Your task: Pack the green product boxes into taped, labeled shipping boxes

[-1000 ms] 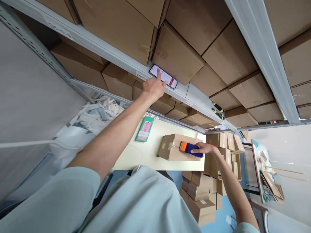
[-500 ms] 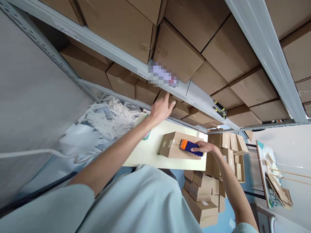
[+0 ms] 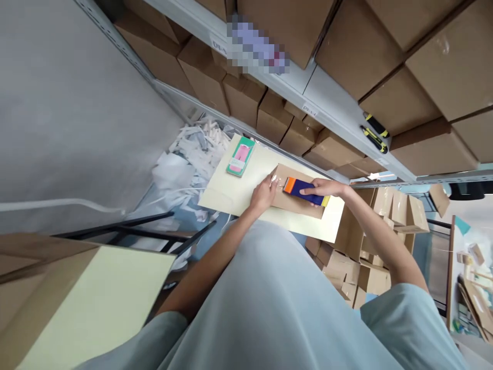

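Observation:
A closed cardboard box [image 3: 298, 206] lies on the pale yellow table [image 3: 215, 192]. My left hand [image 3: 264, 194] is pressed to its left end, fingers curled against the taped side. Over the top of that box, my right hand [image 3: 325, 188] grips a flat dark-blue pack [image 3: 298, 188] with an orange end and a bit of yellow at the other end. Whether the pack touches the cardboard I cannot tell. To the left on the table rests a green and pink package [image 3: 241, 156].
Above the table's far edge runs a metal shelf [image 3: 331, 115] full of cardboard boxes, with two yellow-black utility knives [image 3: 375, 139] on it. White paper scraps [image 3: 192, 149] are heaped to the left. Open cartons [image 3: 396, 205] stand at the right. A second pale tabletop [image 3: 111, 293] is at lower left.
My left hand has come down from near the shelf to the box's left end. My right hand still holds the dark-blue pack. The view has shifted, and the green and pink package now shows fully.

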Demonstrator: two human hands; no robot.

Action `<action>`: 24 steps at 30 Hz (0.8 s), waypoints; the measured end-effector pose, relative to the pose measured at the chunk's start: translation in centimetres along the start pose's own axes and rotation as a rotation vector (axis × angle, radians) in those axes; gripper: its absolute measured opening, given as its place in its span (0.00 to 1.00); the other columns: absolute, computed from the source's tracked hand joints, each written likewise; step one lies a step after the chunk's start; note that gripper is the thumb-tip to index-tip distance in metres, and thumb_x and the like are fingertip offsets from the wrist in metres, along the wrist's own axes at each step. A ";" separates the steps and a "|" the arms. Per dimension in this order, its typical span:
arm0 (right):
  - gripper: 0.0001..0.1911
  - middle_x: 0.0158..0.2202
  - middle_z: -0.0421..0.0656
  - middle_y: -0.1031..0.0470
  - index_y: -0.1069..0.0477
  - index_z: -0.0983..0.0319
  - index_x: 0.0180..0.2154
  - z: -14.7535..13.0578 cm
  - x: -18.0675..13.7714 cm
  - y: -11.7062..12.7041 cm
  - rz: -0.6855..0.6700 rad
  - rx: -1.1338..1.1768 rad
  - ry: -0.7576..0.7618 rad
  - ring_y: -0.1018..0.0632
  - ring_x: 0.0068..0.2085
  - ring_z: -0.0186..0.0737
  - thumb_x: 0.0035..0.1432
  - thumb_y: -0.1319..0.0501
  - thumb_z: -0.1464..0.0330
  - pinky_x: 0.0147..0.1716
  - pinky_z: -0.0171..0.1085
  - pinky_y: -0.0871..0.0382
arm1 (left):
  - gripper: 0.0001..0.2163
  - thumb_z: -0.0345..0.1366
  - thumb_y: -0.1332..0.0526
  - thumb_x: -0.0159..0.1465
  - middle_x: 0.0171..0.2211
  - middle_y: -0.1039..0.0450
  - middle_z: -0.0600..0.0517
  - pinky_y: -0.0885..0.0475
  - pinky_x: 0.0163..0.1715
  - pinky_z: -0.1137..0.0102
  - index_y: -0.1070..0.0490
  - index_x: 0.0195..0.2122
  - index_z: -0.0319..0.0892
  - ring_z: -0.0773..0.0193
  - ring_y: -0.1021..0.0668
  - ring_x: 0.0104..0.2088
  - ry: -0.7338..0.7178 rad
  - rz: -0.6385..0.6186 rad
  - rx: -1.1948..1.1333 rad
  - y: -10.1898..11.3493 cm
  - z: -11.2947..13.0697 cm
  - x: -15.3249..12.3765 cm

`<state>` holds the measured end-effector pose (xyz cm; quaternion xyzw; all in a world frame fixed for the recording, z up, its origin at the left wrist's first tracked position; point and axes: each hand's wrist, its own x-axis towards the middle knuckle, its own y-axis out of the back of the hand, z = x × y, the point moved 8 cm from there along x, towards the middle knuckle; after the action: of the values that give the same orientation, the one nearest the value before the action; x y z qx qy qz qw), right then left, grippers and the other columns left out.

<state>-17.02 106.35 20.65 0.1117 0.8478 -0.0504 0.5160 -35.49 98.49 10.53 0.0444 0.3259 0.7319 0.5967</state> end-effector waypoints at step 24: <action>0.33 0.33 0.50 0.14 0.21 0.64 0.34 12.6 -11.1 4.8 -0.104 -0.028 0.070 0.13 0.36 0.44 0.62 0.29 0.38 0.40 0.38 0.19 | 0.28 0.60 0.51 0.77 0.43 0.18 0.44 0.22 0.57 0.54 0.26 0.44 0.38 0.53 0.21 0.46 0.010 0.104 0.123 2.2 -2.7 1.0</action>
<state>-0.11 106.92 24.84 0.0619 0.8706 -0.0614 0.4841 -38.83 98.06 9.26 0.0941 0.3703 0.7410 0.5523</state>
